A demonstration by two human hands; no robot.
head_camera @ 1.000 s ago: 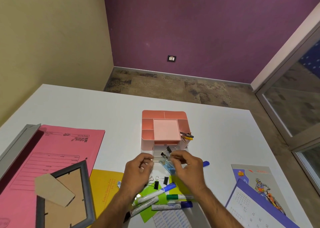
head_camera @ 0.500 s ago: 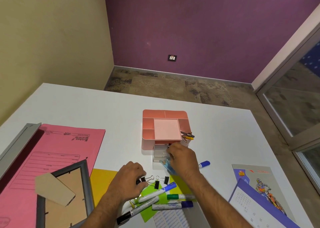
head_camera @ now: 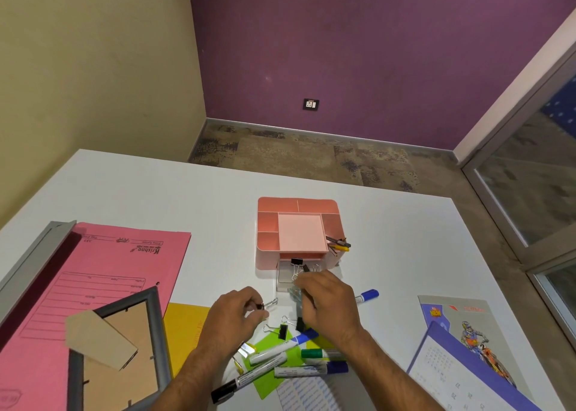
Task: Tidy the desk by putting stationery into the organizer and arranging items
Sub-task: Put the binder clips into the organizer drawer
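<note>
Left fingers (head_camera: 260, 309) pinching binder clip (head_camera: 268, 304), right hand (head_camera: 327, 304) curled

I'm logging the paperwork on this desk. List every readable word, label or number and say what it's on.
"Krishna": pink folder, printed upside down to the camera; its smaller print and form lines are too blurred to read.
"ALL NEW": magazine, yellow letters on its cover; the red heading beside it is blurred.
Calendar: numbers too small to read.
Markers: label print too small.
Yellow folder: faint print, unreadable.
</note>
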